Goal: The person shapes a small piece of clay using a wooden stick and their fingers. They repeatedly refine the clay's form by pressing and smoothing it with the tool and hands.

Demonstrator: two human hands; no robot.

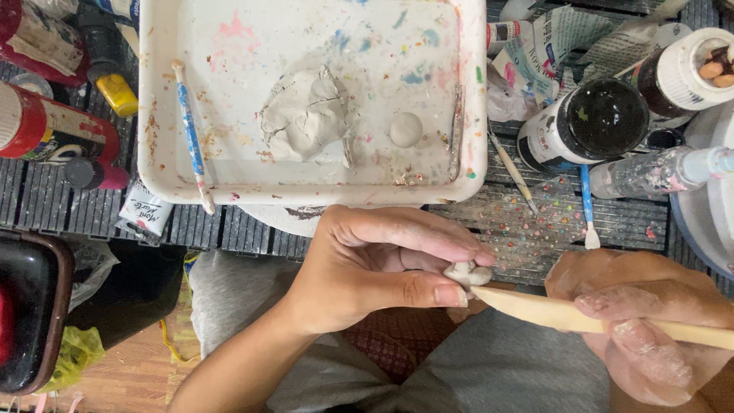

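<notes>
My left hand (375,264) pinches a small white clay piece (468,274) between thumb and fingers, low in the middle of the view above my lap. My right hand (650,325) grips a pale wooden modelling tool (566,313) whose pointed tip touches the clay piece. Above them a white paint-spattered tray (160,153) holds a grey-white lump of clay (306,115), a small flattened clay disc (406,129) and a blue-handled sculpting tool (191,138).
Red paint bottles (53,130) and a yellow-capped tube (118,93) lie left of the tray. Right of it stand a black-lidded jar (604,118), a white-capped bottle (680,73), a clear bottle (657,172) and thin tools (587,210). A dark container (27,306) sits low left.
</notes>
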